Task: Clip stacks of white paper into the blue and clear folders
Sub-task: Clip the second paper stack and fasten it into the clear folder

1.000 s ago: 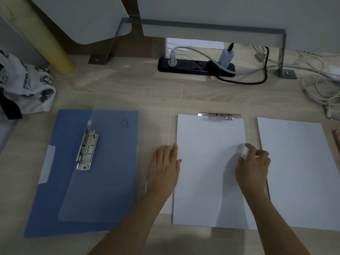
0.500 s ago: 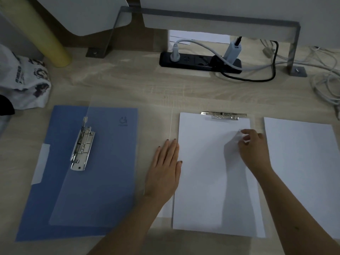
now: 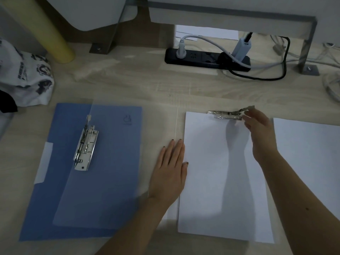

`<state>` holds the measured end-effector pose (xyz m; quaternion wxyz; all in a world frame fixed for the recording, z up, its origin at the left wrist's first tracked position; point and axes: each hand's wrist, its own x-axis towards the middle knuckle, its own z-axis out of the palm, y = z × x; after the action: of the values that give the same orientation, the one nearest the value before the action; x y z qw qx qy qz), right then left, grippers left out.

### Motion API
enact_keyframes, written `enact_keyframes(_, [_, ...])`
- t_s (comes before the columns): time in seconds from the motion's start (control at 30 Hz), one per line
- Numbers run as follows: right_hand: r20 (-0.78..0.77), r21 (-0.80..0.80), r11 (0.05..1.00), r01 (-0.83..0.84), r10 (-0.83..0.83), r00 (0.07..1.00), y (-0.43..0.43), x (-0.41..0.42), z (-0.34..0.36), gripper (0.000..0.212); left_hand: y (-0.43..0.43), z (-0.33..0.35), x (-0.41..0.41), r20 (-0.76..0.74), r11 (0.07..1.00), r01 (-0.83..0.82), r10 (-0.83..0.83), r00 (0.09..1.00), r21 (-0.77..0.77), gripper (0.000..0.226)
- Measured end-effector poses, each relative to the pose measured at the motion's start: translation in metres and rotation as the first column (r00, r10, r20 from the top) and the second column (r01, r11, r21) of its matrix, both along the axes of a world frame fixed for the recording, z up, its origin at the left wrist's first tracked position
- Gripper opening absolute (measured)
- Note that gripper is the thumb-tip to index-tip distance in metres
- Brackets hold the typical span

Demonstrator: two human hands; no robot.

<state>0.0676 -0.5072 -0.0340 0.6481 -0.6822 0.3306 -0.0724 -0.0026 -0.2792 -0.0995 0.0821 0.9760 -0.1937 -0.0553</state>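
A stack of white paper (image 3: 220, 172) lies in the opened clear folder (image 3: 171, 122) at centre, its top edge under a metal clip (image 3: 225, 115). The clip's lever (image 3: 244, 108) is tilted up. My right hand (image 3: 259, 129) reaches to that lever, fingertips touching it. Flat on the clear folder, my left hand (image 3: 171, 170) presses against the paper's left edge, fingers together. An open blue folder (image 3: 110, 172) with its own metal clip (image 3: 85, 144) lies to the left. A second stack of white paper (image 3: 309, 162) lies at the right.
At the back of the wooden desk (image 3: 128, 80) a black power strip (image 3: 206, 58) sits with plugs and cables. A metal stand foot (image 3: 309, 69) is at the back right. A yellow tube (image 3: 53, 37) and a printed white cloth (image 3: 25, 78) sit at the far left.
My right hand moved from the paper's right edge up to the metal clip, and the clip's lever now stands raised. My left hand has stayed in place.
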Motion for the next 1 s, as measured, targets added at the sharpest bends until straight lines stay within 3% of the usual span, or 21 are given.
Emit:
enact_keyframes(0.13, [0.006,-0.306,0.926,-0.219,0.232,0.973,0.021,0.006,-0.001,0.04,0.001,-0.001,0.0,0.0,1.0,0.006,-0.006,1.0,0.006,0.055])
enact_keyframes(0.27, [-0.114,-0.626,0.688,-0.368,0.387,0.915,0.038,0.008,-0.011,0.043,0.001,0.0,0.0,-0.017,1.0,0.004,-0.004,1.0,-0.003,0.056])
enact_keyframes(0.4, [-0.226,-0.784,0.436,-0.441,0.462,0.858,0.042,0.004,-0.024,0.045,0.001,-0.001,0.0,-0.021,1.0,-0.003,0.003,1.0,-0.005,0.055])
enact_keyframes(0.5, [-0.341,-0.812,0.295,-0.504,0.461,0.819,0.045,0.005,-0.033,0.044,0.0,-0.002,0.0,-0.024,1.0,-0.009,0.008,1.0,-0.006,0.054])
enact_keyframes(0.63, [-0.417,-0.798,0.226,-0.558,0.461,0.783,0.045,0.008,-0.039,0.044,0.0,-0.002,0.0,-0.025,1.0,-0.014,0.014,1.0,-0.002,0.054])
enact_keyframes(1.0, [-0.486,-0.781,0.165,-0.602,0.444,0.753,0.044,0.008,-0.035,0.055,0.0,0.001,0.0,-0.022,1.0,-0.008,0.008,1.0,-0.004,0.055])
